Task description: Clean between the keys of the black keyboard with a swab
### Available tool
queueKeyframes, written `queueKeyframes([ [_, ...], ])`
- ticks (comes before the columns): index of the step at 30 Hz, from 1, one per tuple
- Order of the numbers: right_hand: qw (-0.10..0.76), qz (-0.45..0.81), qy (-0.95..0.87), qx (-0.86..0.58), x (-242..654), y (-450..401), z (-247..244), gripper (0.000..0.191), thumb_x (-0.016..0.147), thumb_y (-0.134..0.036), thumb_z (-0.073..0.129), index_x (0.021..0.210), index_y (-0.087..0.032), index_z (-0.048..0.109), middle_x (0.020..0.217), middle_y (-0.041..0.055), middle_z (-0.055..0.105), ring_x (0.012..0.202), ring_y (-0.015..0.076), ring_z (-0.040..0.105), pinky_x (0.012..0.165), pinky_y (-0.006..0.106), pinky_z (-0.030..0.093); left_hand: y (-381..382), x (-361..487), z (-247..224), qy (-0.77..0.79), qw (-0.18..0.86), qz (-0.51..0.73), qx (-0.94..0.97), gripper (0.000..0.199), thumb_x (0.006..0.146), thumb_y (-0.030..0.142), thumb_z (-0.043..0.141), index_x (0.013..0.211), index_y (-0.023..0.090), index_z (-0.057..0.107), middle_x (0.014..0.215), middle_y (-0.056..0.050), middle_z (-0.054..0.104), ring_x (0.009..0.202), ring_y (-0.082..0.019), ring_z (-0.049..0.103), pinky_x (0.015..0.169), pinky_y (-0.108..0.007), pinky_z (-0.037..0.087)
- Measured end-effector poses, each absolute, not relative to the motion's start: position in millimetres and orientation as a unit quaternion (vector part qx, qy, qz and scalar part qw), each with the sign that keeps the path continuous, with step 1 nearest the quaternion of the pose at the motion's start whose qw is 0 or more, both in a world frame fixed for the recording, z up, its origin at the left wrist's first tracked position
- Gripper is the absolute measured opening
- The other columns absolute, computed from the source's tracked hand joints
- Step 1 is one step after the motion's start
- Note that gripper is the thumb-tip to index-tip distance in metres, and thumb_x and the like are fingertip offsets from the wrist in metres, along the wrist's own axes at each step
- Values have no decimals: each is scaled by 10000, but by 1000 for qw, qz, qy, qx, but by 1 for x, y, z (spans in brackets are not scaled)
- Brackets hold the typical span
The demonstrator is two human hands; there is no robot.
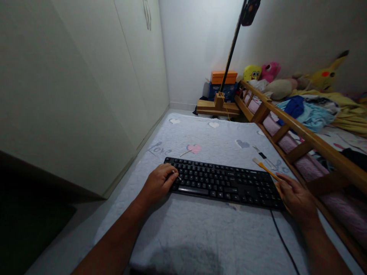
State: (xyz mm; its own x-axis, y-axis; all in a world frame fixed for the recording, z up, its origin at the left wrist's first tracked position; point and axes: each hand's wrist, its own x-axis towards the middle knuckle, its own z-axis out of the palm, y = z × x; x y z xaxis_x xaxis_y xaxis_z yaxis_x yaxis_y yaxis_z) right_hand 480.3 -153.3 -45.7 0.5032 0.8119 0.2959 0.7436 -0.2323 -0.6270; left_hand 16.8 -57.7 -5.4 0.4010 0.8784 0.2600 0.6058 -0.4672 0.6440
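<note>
A black keyboard (pixel 223 183) lies on the cloth-covered surface, angled slightly down to the right. At its left end my left hand (pixel 162 179) is closed in a pinch on a thin cotton swab (pixel 179 177), held over the left-side keys. My right hand (pixel 295 194) is at the right end, its fingers closed round a small brush (pixel 267 169) with an orange-yellow handle. The brush's pale bristles point up and left, past the keyboard's back edge. A second cotton swab (pixel 185 152) lies behind the keyboard.
Behind the keyboard's right end lies a slim tool (pixel 262 156) with a black middle. The keyboard cable (pixel 282 238) runs toward me. A wooden bed rail (pixel 309 137) borders the right, a white wardrobe (pixel 109 95) the left. A pole on a wooden base (pixel 218 107) stands beyond.
</note>
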Motion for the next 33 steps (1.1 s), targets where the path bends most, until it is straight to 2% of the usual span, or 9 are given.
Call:
queueKeyframes([
  [9,357,85,-496,-787,483,-152,-49,552,844,-582,496,1179,-196,705,1197,103,717,1151,335,645,1029,472,479,-59,15,-2,460,229,291,807,235,931,276,488,786,189,650,834,-57,660,861,-209,583,810,-348,459],
  [18,357,83,-525,-768,478,-151,-45,488,857,-540,509,1143,-209,724,1165,83,736,1143,327,648,1040,468,474,-61,11,-3,422,241,271,831,209,939,238,486,804,183,636,823,-48,637,854,-196,560,794,-328,437],
  [24,352,86,-517,-775,478,-150,-45,514,830,-579,505,1112,-213,730,1149,84,739,1131,350,651,1043,523,463,-61,10,-4,416,234,257,840,188,931,223,497,797,186,623,828,-46,641,855,-195,555,800,-333,427],
  [33,336,119,-489,-796,471,-152,-36,576,808,-611,497,1131,-189,719,1209,113,712,1201,375,612,1088,503,428,-62,12,-3,417,248,268,832,188,920,213,531,774,188,647,790,-34,637,831,-194,569,767,-332,434],
])
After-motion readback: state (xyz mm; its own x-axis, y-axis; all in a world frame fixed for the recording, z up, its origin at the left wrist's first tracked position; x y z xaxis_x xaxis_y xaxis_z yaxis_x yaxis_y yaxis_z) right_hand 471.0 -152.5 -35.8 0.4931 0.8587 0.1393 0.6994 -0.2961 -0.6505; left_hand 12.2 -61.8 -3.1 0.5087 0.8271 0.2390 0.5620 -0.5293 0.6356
